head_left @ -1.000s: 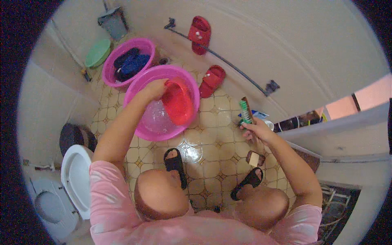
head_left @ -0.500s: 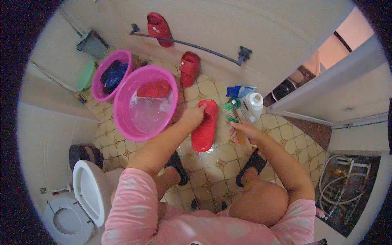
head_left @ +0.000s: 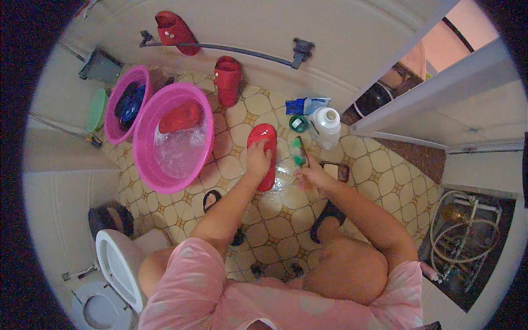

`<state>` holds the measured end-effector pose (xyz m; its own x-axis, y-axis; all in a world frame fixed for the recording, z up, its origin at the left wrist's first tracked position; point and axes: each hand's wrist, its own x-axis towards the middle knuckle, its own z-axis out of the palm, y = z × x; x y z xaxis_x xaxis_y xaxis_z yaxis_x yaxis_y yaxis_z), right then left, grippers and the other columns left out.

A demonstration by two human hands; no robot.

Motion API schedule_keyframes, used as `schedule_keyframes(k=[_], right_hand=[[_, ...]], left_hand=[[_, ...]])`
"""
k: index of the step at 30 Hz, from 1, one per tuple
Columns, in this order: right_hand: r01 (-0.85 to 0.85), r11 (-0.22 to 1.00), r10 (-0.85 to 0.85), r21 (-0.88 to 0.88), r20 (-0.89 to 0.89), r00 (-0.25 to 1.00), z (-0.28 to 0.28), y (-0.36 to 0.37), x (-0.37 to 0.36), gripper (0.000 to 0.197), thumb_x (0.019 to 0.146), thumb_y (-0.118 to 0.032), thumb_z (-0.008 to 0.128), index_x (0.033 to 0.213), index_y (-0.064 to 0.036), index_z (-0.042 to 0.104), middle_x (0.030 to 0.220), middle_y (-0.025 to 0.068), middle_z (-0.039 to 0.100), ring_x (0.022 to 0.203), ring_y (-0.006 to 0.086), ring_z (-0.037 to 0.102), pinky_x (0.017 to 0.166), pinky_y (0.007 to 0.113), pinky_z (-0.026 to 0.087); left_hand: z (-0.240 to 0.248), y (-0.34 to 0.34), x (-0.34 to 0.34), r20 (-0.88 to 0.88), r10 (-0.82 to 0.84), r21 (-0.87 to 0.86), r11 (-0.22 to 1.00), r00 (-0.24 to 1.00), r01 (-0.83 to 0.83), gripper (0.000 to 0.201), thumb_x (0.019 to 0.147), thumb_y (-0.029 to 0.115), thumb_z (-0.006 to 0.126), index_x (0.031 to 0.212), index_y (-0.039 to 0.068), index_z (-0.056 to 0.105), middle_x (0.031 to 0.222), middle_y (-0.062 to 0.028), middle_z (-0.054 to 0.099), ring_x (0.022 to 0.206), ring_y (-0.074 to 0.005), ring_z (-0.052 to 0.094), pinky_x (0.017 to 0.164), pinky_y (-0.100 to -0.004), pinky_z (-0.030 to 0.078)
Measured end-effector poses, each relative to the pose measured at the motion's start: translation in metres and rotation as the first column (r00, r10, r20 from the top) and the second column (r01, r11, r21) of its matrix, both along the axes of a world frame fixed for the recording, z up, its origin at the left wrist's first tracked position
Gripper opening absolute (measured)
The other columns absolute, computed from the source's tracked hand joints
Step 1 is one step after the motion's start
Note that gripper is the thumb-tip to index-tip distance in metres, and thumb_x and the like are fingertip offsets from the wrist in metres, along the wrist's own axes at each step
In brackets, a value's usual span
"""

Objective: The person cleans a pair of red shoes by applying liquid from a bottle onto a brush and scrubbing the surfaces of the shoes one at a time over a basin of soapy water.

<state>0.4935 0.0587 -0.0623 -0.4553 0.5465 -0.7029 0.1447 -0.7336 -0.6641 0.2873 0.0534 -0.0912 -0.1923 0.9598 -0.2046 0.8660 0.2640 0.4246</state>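
A wet red slipper (head_left: 267, 132) lies on the tiled floor in front of me. My left hand (head_left: 259, 160) is closed on it around its middle, covering part of it. Just to the right, my right hand (head_left: 314, 177) grips a scrubbing brush (head_left: 299, 153) with green bristles, held beside the slipper and apart from it. Beyond the brush are a white bottle (head_left: 328, 132), a small round green container (head_left: 298, 124) and a blue-and-white packet (head_left: 309, 105).
Left stands a large pink basin (head_left: 144, 159) of soapy water holding another red slipper (head_left: 180, 116). Behind it are a second pink basin (head_left: 112, 124) with dark blue cloth and a green basin (head_left: 97, 110). Red slippers (head_left: 227, 82) lean by the wall under a rail (head_left: 242, 52). A toilet (head_left: 118, 264) is lower left.
My left hand has shifted from the slipper's far end to its middle. The brush in my right hand has turned, its bristles now seen edge-on. The view has shifted, too.
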Motion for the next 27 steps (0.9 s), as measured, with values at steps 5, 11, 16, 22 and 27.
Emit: schedule_keyframes(k=[5, 11, 16, 22, 27], right_hand=[[-0.16, 0.933, 0.164, 0.323, 0.016, 0.986, -0.043, 0.006, -0.026, 0.048, 0.085, -0.02, 0.056, 0.125, -0.0099, 0.031, 0.094, 0.011, 0.055, 0.068, 0.0176, 0.058, 0.047, 0.029, 0.049], [-0.331, 0.751, 0.225, 0.571, 0.25, 0.942, -0.062, 0.007, -0.014, 0.044, 0.081, -0.038, 0.061, 0.105, -0.002, 0.056, 0.086, 0.0138, 0.061, 0.085, 0.0278, 0.06, 0.078, 0.043, 0.046], [-0.345, 0.928, 0.306, 0.143, 0.241, 0.921, -0.005, 0.022, -0.002, 0.045, 0.084, -0.036, 0.056, 0.112, -0.0022, 0.049, 0.093, 0.0097, 0.057, 0.088, 0.0178, 0.056, 0.067, 0.029, 0.049], [0.105, 0.877, -0.303, 0.468, 0.371, 0.878, -0.082, 0.04, 0.041, 0.033, 0.075, -0.02, 0.063, 0.101, -0.0011, 0.054, 0.095, 0.01, 0.059, 0.086, 0.0186, 0.057, 0.069, 0.028, 0.049], [-0.042, 0.593, -0.47, 0.804, 0.388, 0.793, -0.099, 0.071, 0.063, 0.039, 0.066, -0.008, 0.071, 0.101, 0.0013, 0.057, 0.094, 0.0092, 0.062, 0.086, 0.02, 0.059, 0.076, 0.031, 0.048]], left_hand=[[-0.015, -0.015, 0.04, 0.668, 0.744, -0.739, 0.667, 0.023, -0.101, 0.042, 0.089, 0.046, 0.047, 0.104, 0.008, 0.057, 0.092, -0.0076, 0.06, 0.084, -0.0224, 0.057, 0.078, -0.0342, 0.045], [0.002, -0.013, 0.05, 0.688, 0.69, -0.718, 0.693, -0.222, -0.07, 0.04, 0.09, 0.046, 0.045, 0.1, 0.009, 0.056, 0.085, -0.0053, 0.059, 0.078, -0.0201, 0.058, 0.07, -0.039, 0.049], [-0.02, -0.019, 0.036, 0.691, 0.703, -0.722, 0.682, -0.171, -0.116, 0.034, 0.092, 0.04, 0.045, 0.098, 0.009, 0.056, 0.084, -0.0049, 0.06, 0.078, -0.0196, 0.059, 0.068, -0.0378, 0.05], [-0.054, -0.027, 0.022, 0.595, 0.748, -0.793, 0.605, -0.294, -0.069, 0.028, 0.091, 0.037, 0.047, 0.098, 0.011, 0.056, 0.085, -0.0034, 0.06, 0.076, -0.0177, 0.057, 0.068, -0.0359, 0.048], [-0.045, -0.018, 0.03, 0.628, 0.709, -0.766, 0.636, -0.321, -0.095, 0.028, 0.091, 0.037, 0.048, 0.096, 0.012, 0.058, 0.087, -0.0047, 0.06, 0.075, -0.0182, 0.056, 0.068, -0.0359, 0.048]])
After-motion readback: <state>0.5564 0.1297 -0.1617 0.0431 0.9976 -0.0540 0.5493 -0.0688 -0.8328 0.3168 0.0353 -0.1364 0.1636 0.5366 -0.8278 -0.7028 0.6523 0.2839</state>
